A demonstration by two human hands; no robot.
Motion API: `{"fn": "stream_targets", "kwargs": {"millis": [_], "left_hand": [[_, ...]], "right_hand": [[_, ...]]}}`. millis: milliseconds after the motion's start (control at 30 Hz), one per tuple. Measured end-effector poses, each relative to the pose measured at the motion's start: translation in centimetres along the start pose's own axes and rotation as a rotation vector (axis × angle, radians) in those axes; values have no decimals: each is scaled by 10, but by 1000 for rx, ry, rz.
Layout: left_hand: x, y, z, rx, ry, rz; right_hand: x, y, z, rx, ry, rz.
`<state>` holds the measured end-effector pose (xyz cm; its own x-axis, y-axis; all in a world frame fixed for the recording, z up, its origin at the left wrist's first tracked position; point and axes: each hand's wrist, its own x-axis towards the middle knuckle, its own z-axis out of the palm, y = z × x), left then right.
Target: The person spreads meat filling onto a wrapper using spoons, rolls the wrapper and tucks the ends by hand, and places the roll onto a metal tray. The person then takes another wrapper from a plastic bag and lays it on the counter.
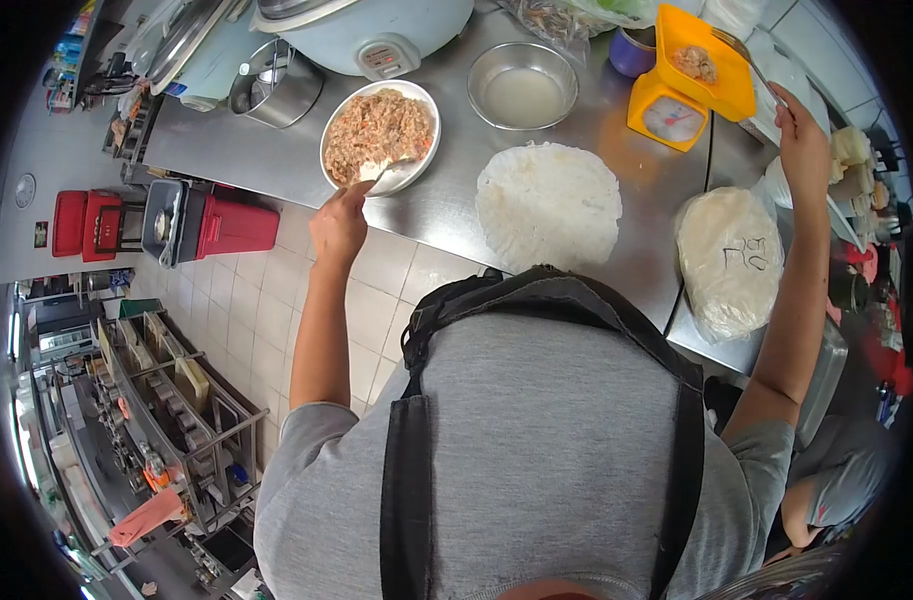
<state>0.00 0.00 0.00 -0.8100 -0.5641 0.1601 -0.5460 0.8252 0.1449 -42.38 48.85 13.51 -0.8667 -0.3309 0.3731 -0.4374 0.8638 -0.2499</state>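
My left hand [338, 225] is closed on a spoon [388, 170] that rests in a white bowl [431, 150] of minced filling [376, 122]. At the right, my right hand [801, 130] grips the handle of a long thin metal utensil [744, 55]; its exact kind is unclear. Its far end reaches over the yellow kitchen scale [666, 100], whose pan [731, 95] carries a small heap of filling [694, 64]. Between my hands, a stack of round white wrappers [548, 205] lies flat at the counter's edge.
A metal bowl of whitish liquid [522, 95] stands behind the wrappers. Beside my right arm lies a marked plastic-wrapped pack [731, 262]. A rice cooker [361, 35], a metal pot [281, 95] and a purple container [632, 52] line the back. Another person [826, 490] is at the lower right.
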Motion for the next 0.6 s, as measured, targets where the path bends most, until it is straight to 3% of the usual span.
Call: {"fn": "stream_targets", "kwargs": {"millis": [167, 333, 433, 567, 600], "left_hand": [[20, 11, -24, -43, 95, 74], [21, 7, 9, -67, -24, 69], [14, -10, 4, -210, -146, -65], [16, -56, -6, -858, -448, -281], [19, -25, -50, -933, -480, -480]], "right_hand": [[1, -2, 3, 51, 21, -2], [-8, -7, 0, 93, 22, 0], [-14, 2, -6, 93, 24, 22], [-19, 24, -6, 135, 20, 6], [-20, 25, -6, 134, 14, 0]]}}
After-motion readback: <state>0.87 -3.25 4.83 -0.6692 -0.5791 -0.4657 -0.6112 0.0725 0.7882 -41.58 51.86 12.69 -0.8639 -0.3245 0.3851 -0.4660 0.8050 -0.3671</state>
